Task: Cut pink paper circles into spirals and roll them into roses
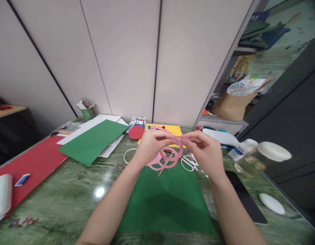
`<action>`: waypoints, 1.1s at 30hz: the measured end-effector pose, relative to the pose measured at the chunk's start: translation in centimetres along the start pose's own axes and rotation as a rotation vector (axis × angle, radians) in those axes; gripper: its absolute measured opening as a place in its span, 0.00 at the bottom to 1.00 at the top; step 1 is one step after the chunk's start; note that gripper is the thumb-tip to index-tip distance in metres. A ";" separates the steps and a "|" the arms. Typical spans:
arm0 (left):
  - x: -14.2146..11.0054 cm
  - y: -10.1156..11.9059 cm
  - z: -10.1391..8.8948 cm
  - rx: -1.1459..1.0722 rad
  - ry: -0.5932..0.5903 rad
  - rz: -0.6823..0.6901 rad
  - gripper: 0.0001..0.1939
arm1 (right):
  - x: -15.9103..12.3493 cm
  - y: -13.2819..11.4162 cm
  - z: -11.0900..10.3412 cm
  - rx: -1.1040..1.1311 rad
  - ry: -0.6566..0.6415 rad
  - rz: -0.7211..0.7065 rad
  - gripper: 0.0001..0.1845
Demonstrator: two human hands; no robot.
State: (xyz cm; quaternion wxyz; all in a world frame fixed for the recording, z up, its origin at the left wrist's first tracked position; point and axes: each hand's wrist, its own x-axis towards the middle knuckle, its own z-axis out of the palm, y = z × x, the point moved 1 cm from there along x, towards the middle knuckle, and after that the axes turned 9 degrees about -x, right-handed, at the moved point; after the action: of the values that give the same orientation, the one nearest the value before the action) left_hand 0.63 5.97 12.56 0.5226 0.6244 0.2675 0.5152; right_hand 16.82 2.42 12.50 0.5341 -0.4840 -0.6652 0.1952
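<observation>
Both hands are raised over the table, their fingertips pinching a looped pink paper strip (pixel 180 149) between them. My left hand (pixel 152 144) closes on its left part, and my right hand (pixel 204 149) closes on it from the right. Pink paper rings (pixel 170 164) show below the fingers; I cannot tell which of them join the held strip. Under them a pointed wooden stick (pixel 162 170) lies by the far edge of a green sheet (pixel 167 204). White-handled scissors (pixel 188 163) rest just left of my right hand, partly hidden.
At left lie a red sheet (pixel 32 160), another green sheet (pixel 93 141) and a white case (pixel 3 195). Behind the hands are a yellow sheet (pixel 176 130) with beads and a red disc (pixel 136 132). A lidded jar (pixel 251 165) and black tablet (pixel 245 197) are at right.
</observation>
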 end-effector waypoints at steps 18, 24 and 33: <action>-0.7 0.8 -0.4 0.227 -0.163 0.368 0.11 | 0.1 0.1 -0.4 0.417 -0.572 0.294 0.23; -0.4 0.5 -0.4 0.305 -0.149 0.330 0.13 | 0.6 0.8 -0.5 0.355 -0.458 0.316 0.23; 0.2 -1.5 -1.3 0.590 0.094 0.026 0.19 | 1.0 1.8 -0.5 -0.028 -0.039 0.135 0.17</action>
State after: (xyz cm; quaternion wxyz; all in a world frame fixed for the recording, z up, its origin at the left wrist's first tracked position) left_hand -0.18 7.14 11.13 0.2989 0.7282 0.4216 0.4501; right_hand 18.09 3.99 11.85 0.4998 -0.5313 -0.6438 0.2312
